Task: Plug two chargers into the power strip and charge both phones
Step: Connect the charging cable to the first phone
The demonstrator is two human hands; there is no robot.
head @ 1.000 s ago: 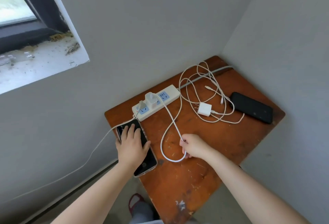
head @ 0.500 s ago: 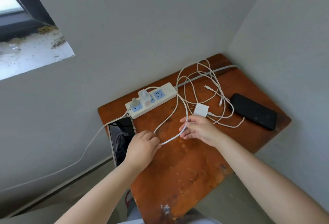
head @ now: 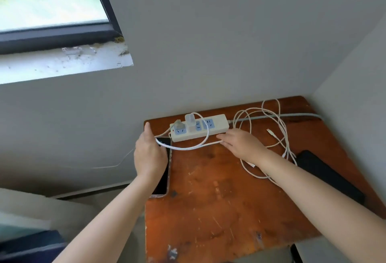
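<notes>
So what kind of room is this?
Probably a bare corner of a home or dorm room: a scratched brown wooden table pushed against plain grey walls, beside a dark-framed window, with a white power strip on it.

I'm seeing the power strip [head: 200,128] lying at the table's [head: 219,210] back edge, one phone [head: 164,179] lying front-left of it, the other phone [head: 325,176] sitting far right.

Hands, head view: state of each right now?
Left hand: lies over the phone, white cable at its fingers; grip cannot be told.
Right hand: open, fingers straight, touching the cable.
</notes>
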